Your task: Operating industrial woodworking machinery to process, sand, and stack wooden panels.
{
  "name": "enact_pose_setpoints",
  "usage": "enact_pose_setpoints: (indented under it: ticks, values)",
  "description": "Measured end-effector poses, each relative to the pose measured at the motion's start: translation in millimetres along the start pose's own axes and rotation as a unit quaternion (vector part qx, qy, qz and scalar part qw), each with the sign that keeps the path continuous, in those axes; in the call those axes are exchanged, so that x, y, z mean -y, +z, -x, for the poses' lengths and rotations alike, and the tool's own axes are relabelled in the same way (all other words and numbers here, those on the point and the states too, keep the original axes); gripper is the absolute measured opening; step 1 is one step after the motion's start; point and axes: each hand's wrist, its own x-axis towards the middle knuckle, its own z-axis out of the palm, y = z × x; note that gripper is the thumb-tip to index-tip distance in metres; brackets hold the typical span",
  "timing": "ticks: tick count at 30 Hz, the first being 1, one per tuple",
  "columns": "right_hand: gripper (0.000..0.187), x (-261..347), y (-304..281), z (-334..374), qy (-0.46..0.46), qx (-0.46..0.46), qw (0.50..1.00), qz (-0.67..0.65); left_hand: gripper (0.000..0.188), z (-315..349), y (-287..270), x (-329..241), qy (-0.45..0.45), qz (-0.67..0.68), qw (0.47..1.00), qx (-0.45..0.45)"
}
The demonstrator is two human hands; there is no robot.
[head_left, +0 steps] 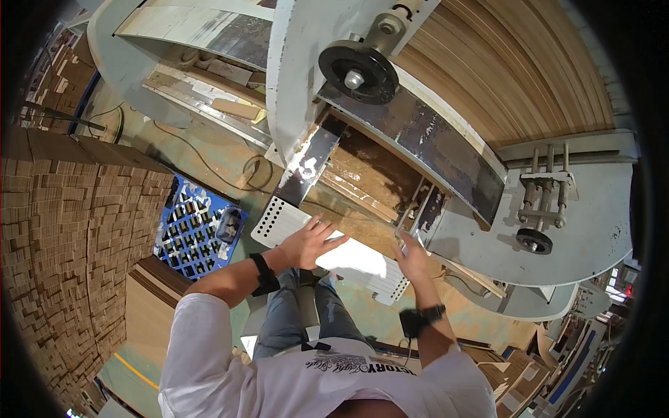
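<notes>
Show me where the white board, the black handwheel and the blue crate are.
white board [352, 259]: head view, its bright middle.
black handwheel [358, 72]: head view, its hub.
blue crate [188, 233]: head view, its grid top.

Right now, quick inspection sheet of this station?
Surface: grey machine table, paint worn.
Job's things: white perforated sheet at the machine's infeed; brown boards behind it.
Clutter: blue crate on the floor; cardboard stack at left.
Hands: left hand flat on the sheet; right hand at its right edge, fingers spread.
Cables: black cable looped on the floor.
Surroundings: black handwheel above; stacked panels beyond.
</notes>
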Motion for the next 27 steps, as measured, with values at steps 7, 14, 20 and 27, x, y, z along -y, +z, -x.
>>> enact_pose_setpoints:
  ticks: [7, 14, 20, 27]
  values:
    - [0.046, 163, 59, -206, -0.298, -0.165, 0.94, -0.031, 0.082, 2, 1, 1, 0.01, -0.023, 1.0, 0.0]
    - [0.032, 190, 97, -258, -0.069, 0.009, 0.994, 0.089, 0.074, 21, 11, 1, -0.009, -0.006, 1.0, -0.015]
    - [0.039, 184, 124, -224, -0.259, -0.196, 0.946, 0.012, 0.079, 27, 9, -12, -0.014, -0.024, 1.0, -0.002]
    - [0.044, 212, 191, -139, -0.181, -0.166, 0.966, -0.078, 0.072, 65, 24, -73, -0.058, 0.012, 0.996, 0.07]
